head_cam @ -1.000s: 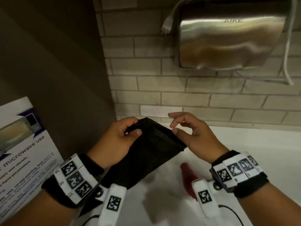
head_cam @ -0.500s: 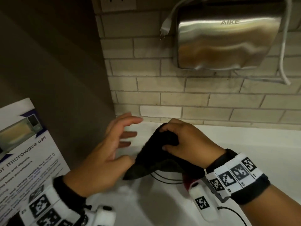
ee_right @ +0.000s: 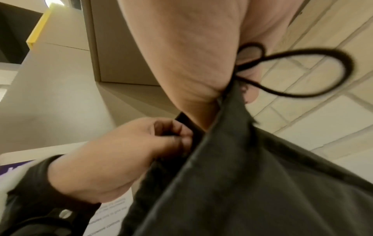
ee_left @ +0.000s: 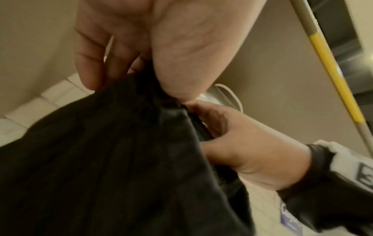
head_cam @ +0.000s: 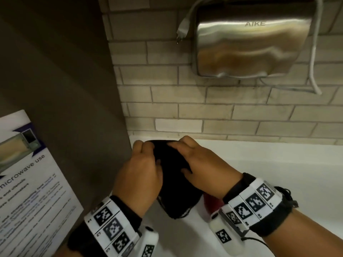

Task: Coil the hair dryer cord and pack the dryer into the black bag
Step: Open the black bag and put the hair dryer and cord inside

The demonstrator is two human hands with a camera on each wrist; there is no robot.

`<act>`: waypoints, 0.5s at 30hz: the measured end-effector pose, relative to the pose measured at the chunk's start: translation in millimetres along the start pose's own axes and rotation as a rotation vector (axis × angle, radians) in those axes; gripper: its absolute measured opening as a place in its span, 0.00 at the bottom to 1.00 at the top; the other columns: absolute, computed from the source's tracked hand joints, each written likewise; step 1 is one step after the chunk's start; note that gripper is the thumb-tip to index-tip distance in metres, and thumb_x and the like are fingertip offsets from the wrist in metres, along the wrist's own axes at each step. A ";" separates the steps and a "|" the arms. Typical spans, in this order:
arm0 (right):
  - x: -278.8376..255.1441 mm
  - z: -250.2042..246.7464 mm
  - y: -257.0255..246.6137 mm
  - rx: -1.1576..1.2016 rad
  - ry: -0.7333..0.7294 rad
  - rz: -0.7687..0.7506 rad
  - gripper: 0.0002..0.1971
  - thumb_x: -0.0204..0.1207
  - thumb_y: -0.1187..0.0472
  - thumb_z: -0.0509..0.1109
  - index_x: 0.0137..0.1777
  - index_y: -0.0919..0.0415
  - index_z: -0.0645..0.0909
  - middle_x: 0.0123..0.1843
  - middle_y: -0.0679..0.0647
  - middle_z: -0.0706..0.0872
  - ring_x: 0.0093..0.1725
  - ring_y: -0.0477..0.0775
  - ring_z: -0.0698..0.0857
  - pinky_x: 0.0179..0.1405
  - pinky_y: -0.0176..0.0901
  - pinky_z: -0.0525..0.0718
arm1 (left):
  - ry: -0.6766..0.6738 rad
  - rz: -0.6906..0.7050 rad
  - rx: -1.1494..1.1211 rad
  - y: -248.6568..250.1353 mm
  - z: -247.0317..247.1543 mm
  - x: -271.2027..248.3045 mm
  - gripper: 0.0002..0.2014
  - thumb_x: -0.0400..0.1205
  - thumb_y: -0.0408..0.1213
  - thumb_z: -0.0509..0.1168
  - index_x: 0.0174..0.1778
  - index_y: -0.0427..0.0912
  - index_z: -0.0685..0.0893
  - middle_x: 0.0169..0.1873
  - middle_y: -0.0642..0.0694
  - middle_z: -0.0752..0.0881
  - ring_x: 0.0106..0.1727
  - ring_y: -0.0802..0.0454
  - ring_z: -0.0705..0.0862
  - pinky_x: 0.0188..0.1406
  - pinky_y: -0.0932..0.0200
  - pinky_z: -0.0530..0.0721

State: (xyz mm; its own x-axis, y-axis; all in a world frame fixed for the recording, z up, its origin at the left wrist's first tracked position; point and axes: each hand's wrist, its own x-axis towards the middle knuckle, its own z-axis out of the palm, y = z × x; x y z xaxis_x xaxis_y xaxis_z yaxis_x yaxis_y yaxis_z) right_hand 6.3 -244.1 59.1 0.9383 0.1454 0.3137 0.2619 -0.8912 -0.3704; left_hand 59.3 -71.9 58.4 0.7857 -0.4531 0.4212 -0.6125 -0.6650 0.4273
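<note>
Black bag point(head_cam: 176, 184) held up over white counter point(head_cam: 278, 173), at 6 o'clock from wall-mounted steel hand dryer point(head_cam: 252, 45). Left hand point(head_cam: 138, 175) at 9 o'clock side of bag mouth, fingers curled, pinching the rim between thumb and fingertips; same grip confirmed in right-wrist view. Right hand point(head_cam: 200, 164) at 3 o'clock side, fingers curled over the rim, gripping fabric; thin drawstring loop point(ee_right: 315, 71) sticking out past the thumb. Mouth of bag apparently being found and spread, not yet wide open. Red object point(head_cam: 213, 201) just showing beneath right wrist, at 5 o'clock from the bag, likely the hair dryer, lying on the counter outside the bag. Cord not identifiable here; coiled or not, cannot tell. Judged progress: early-to-middle, bag in hand and being opened; left to do: open mouth fully, put dryer and cord in, presumably draw string closed. Microwave-use notice point(head_cam: 27, 182) at 9 o'clock, irrelevant.
</note>
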 end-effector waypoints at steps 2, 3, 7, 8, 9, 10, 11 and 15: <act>-1.0 -0.3 11.3 -0.051 -0.024 0.040 0.37 0.76 0.70 0.68 0.84 0.48 0.63 0.66 0.50 0.73 0.52 0.54 0.84 0.47 0.38 0.82 | -0.090 0.048 0.032 -12.5 -1.0 6.3 0.18 0.78 0.26 0.65 0.63 0.41 0.77 0.57 0.42 0.77 0.36 0.42 0.85 0.34 0.47 0.85; -1.4 -0.7 20.3 -0.050 -0.038 0.074 0.39 0.75 0.67 0.71 0.84 0.45 0.62 0.66 0.48 0.72 0.53 0.54 0.84 0.49 0.41 0.84 | -0.137 0.085 0.015 -19.6 -2.5 10.0 0.23 0.77 0.23 0.64 0.67 0.43 0.75 0.59 0.44 0.76 0.41 0.43 0.85 0.40 0.46 0.87; -11.9 6.0 64.3 0.202 -0.087 0.190 0.46 0.66 0.59 0.83 0.80 0.33 0.64 0.65 0.46 0.68 0.60 0.45 0.81 0.60 0.33 0.83 | -0.393 0.206 -0.026 -39.2 -12.2 21.0 0.43 0.75 0.18 0.60 0.82 0.58 0.59 0.80 0.57 0.62 0.71 0.52 0.77 0.68 0.65 0.76; -16.6 10.6 72.2 0.305 -0.095 0.207 0.44 0.66 0.59 0.84 0.78 0.32 0.67 0.66 0.47 0.69 0.64 0.43 0.78 0.64 0.30 0.79 | -0.490 0.222 -0.045 -41.2 -11.4 22.1 0.47 0.75 0.18 0.59 0.82 0.65 0.54 0.82 0.63 0.55 0.76 0.57 0.70 0.70 0.72 0.69; -21.7 15.2 77.9 0.387 -0.094 0.228 0.40 0.66 0.57 0.84 0.75 0.33 0.72 0.67 0.48 0.71 0.67 0.42 0.77 0.67 0.30 0.77 | -0.570 0.236 -0.053 -42.4 -8.3 23.0 0.49 0.75 0.18 0.58 0.80 0.70 0.48 0.81 0.68 0.49 0.78 0.61 0.63 0.70 0.77 0.63; -28.0 19.4 83.7 0.475 -0.072 0.260 0.33 0.68 0.56 0.84 0.71 0.34 0.78 0.67 0.49 0.74 0.67 0.43 0.78 0.68 0.33 0.77 | -0.617 0.251 -0.051 -43.0 -3.3 23.2 0.50 0.75 0.19 0.58 0.79 0.72 0.43 0.80 0.71 0.46 0.79 0.63 0.59 0.69 0.80 0.58; -34.9 22.0 89.9 0.585 -0.023 0.311 0.24 0.70 0.56 0.82 0.65 0.37 0.84 0.66 0.50 0.79 0.64 0.46 0.81 0.68 0.38 0.78 | -0.629 0.257 -0.053 -43.7 2.9 23.2 0.50 0.75 0.19 0.58 0.79 0.72 0.42 0.80 0.72 0.45 0.81 0.63 0.56 0.68 0.83 0.54; -80.2 10.8 133.4 0.695 0.250 0.534 0.04 0.78 0.64 0.75 0.48 0.54 0.90 0.55 0.53 0.92 0.58 0.57 0.89 0.66 0.49 0.84 | -0.643 0.246 -0.137 -48.6 14.6 21.4 0.53 0.75 0.17 0.56 0.68 0.86 0.43 0.71 0.87 0.45 0.78 0.74 0.55 0.65 0.89 0.51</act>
State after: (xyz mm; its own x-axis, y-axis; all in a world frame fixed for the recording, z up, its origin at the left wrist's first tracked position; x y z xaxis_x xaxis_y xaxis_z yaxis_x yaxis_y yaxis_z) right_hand -31.6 -370.0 -24.9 0.9189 -0.3818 0.0995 -0.0404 -0.3418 -0.9389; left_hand 107.2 -58.0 34.9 0.4923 -0.8702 -0.0200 -0.7513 -0.4364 0.4951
